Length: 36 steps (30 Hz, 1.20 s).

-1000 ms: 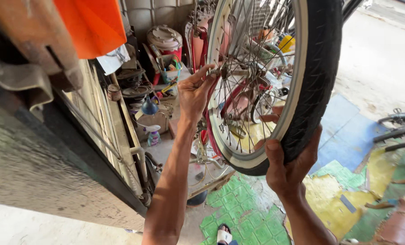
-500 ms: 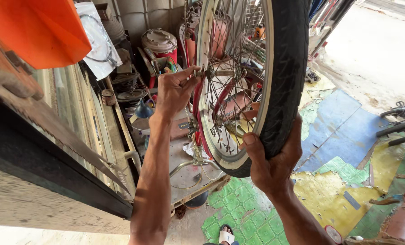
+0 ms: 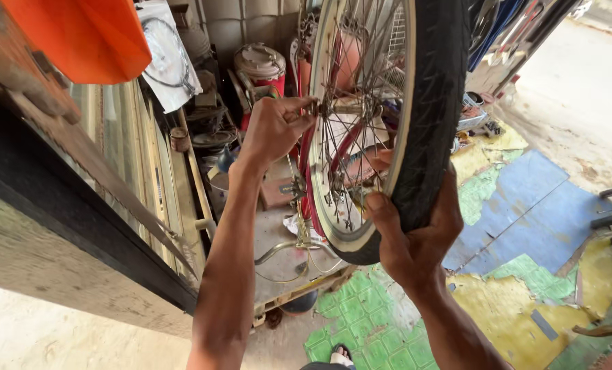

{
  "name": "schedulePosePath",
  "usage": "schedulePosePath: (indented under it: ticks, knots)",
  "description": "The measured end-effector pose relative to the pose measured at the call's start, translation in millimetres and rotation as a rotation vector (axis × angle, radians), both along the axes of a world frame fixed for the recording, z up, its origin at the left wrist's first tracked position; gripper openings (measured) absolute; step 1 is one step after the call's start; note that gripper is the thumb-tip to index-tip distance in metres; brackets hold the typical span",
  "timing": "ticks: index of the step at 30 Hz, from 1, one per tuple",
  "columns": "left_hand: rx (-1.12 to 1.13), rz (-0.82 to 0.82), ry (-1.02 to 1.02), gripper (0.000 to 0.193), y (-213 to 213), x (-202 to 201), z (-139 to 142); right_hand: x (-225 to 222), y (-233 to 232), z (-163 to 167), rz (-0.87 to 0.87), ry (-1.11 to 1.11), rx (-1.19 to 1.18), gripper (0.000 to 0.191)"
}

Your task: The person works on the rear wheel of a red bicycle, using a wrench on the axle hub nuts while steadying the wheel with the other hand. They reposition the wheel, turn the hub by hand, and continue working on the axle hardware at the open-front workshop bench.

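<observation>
A bicycle wheel (image 3: 429, 103) with a black tyre, pale rim and metal spokes is held upright in front of me. My right hand (image 3: 415, 233) grips the tyre from below, thumb on the rim side and fingers around the tread. My left hand (image 3: 273, 130) is raised to the hub (image 3: 340, 108), with its fingertips pinched on the end of the axle. Through the spokes I see a red bicycle frame.
An orange sheet (image 3: 87, 34) hangs at top left above a workbench edge (image 3: 114, 205). A red and white cooler jug (image 3: 261, 68), tools and parts crowd the back. Patchy blue, green and yellow floor mats (image 3: 518, 226) lie below. My sandalled foot (image 3: 337, 356) shows at the bottom.
The wheel has come closer and shifted left in view. My left hand stays at the hub, and my right hand holds the tyre's lower edge throughout.
</observation>
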<state>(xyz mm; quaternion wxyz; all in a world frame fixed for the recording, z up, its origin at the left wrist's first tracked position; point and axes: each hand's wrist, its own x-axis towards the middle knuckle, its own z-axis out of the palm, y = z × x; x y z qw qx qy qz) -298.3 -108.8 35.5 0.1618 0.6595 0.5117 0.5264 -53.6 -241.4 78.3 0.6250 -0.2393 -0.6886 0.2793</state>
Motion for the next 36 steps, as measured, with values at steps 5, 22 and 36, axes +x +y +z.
schedulePosePath:
  ticks: [5, 22, 36]
  knots:
    - [-0.124, -0.003, -0.902, 0.033, -1.0, 6.4, -20.7, 1.4, 0.5, 5.4, 0.037, -0.003, -0.035, 0.048]
    - [-0.166, -0.379, -1.497, 0.023, 33.2, -2.7, -138.6, 11.6, 8.7, -7.2, 0.029, -0.023, 0.011, 0.051]
    - [0.209, 0.068, -1.262, 0.020, 37.0, 42.0, -83.0, 23.8, 8.8, 5.3, 0.075, -0.031, -0.022, 0.059]
